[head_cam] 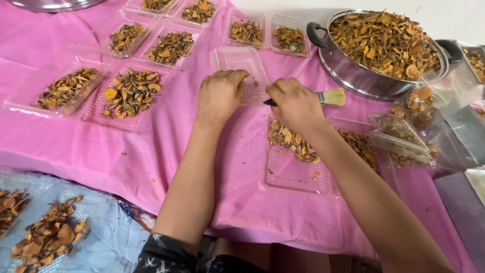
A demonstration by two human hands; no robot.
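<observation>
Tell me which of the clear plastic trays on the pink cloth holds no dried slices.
The clear tray directly under the left hand and beside the right hand, which holds a brush. Every other tray holds slices; this one is bare.

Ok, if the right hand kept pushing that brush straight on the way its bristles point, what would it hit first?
Most likely the steel pot of dried orange slices. The right hand holds the brush with bristles pointing right, only pink cloth between. Depth is unclear, so it might pass just in front.
</observation>
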